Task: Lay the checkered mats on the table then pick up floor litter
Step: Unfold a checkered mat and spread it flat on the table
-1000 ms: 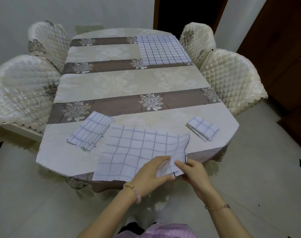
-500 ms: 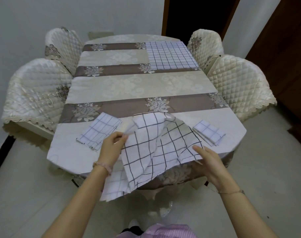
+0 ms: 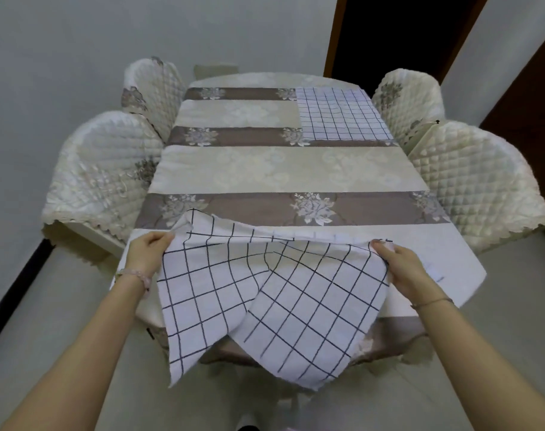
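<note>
A white checkered mat hangs spread between my hands over the near end of the table, its lower corners drooping past the table edge. My left hand grips its upper left corner and my right hand grips its upper right corner. A second checkered mat lies flat at the far right of the table. The two folded mats seen earlier are hidden behind the held mat and my hands; a sliver of one shows beside my right wrist.
Quilted cream chairs stand on both sides: two on the left and two on the right. A dark doorway opens behind the table. Pale floor runs along both sides.
My hands have moved apart, left hand to the left and right hand to the right, opening the bunched mat out wide and lifting its top edge over the table.
</note>
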